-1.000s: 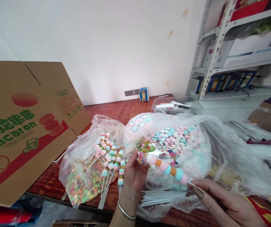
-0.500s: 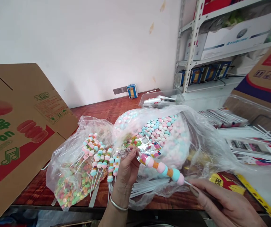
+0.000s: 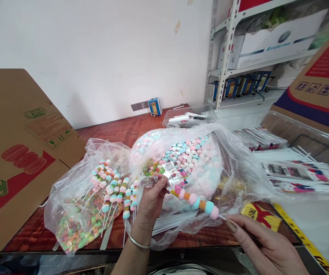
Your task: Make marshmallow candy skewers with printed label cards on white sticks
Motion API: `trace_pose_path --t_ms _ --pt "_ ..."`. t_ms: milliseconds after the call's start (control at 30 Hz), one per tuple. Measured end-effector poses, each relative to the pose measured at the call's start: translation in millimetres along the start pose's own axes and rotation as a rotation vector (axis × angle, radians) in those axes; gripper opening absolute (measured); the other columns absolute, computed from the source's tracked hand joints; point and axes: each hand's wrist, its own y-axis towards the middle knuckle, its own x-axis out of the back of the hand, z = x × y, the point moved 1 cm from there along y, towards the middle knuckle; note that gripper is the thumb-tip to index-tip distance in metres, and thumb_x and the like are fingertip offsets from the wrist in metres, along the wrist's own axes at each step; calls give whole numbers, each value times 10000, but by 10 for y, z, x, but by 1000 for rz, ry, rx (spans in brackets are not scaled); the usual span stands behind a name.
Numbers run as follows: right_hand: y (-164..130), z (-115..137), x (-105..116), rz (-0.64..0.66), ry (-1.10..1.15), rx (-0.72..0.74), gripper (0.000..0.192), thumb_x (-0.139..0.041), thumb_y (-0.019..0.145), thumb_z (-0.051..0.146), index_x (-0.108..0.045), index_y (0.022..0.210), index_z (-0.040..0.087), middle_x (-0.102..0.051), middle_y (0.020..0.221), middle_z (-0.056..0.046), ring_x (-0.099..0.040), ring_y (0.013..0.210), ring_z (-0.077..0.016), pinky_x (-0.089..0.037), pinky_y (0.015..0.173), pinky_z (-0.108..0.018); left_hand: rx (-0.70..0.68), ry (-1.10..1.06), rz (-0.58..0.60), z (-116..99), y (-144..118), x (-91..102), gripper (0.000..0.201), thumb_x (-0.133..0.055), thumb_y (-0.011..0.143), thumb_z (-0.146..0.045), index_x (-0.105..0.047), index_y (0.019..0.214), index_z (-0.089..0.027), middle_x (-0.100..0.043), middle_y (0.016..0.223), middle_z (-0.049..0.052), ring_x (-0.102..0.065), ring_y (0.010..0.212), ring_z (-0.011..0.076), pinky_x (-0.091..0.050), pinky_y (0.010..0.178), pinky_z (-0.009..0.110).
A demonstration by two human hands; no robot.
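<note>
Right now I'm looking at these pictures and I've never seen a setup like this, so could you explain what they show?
There is no machine here, just one person's two bare hands. Every picture comes from a single camera worn on the head, looking forward and down. The right hand pinches the stick of a candy skewer with pink, blue and orange pieces. The left hand grips a clear printed wrapper near the skewer's other end. On the reddish-brown table are pastel candies in a big clear bag, small green and orange candies in another, other skewers and white sticks.
</note>
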Motion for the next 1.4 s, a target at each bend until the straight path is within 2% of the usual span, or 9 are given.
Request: trace_pose_path --t_ms 67,133,233,333,433,667,867,1133,1400 --pt "-54 -79 -37 66 93 -137 228 -581 877 395 -749 905 243 -757 796 -29 -726 707 -200 -584 619 -206 2 16 31 17 14 10 140 -770 735 -227 -668 800 -157 -592 713 -16 -558 641 79 -450 575 180" --pt "-114 -160 -100 142 234 -305 308 -545 894 465 -741 887 228 -705 678 -23 -659 569 -174 -533 490 -203 19 21 57 34 27 17 151 -772 736 -244 -664 796 -156 -582 711 -15 -547 620 78 -453 562 183" --pt "-196 -256 -205 228 463 -532 417 -496 898 565 -717 877 212 -560 521 11 -421 370 -110 -337 322 -194 47 20 81 57 39 21 179 -787 720 -257 -659 771 -144 -565 717 -11 -536 617 78 -459 550 186" --pt "-219 -278 -251 232 539 -602 437 -501 886 592 -694 845 202 -482 512 30 -329 375 -93 -276 328 -195 73 4 90 76 43 13 184 -788 719 -255 -654 763 -138 -561 726 -9 -534 627 77 -464 550 185" --pt "-171 -221 -222 203 448 -532 381 -528 892 544 -676 796 206 -469 520 37 -359 407 -96 -316 357 -187 127 -47 58 92 41 -7 187 -787 720 -246 -646 794 -148 -569 722 -16 -530 626 76 -464 538 183" --pt "-93 -127 -170 40 179 -283 237 -574 880 413 -683 803 218 -653 671 3 -611 615 -156 -511 567 -194 218 -96 -39 116 32 -77 224 -813 685 -233 -648 813 -154 -591 706 -32 -540 593 64 -454 497 172" --pt "-120 -121 -241 -73 106 -195 151 -596 870 334 -692 837 222 -702 753 -6 -651 674 -166 -518 587 -190 239 -98 -96 157 47 -99 214 -824 664 -229 -684 804 -148 -648 697 -21 -594 616 82 -496 587 205" --pt "-113 -49 -420 -168 33 -103 101 -589 900 281 -670 863 233 -671 726 7 -630 652 -145 -497 621 -198 278 -350 -115 218 54 -327 107 -741 751 -179 -680 815 -119 -691 856 57 -659 871 175 -542 802 284" --pt "-201 -101 -552 -191 -280 171 130 -579 896 148 -641 999 196 -695 765 -26 -672 686 -159 -496 688 -249 325 -509 -208 248 96 -450 64 -668 838 -171 -635 882 -139 -538 686 -28 -562 635 70 -551 754 247"
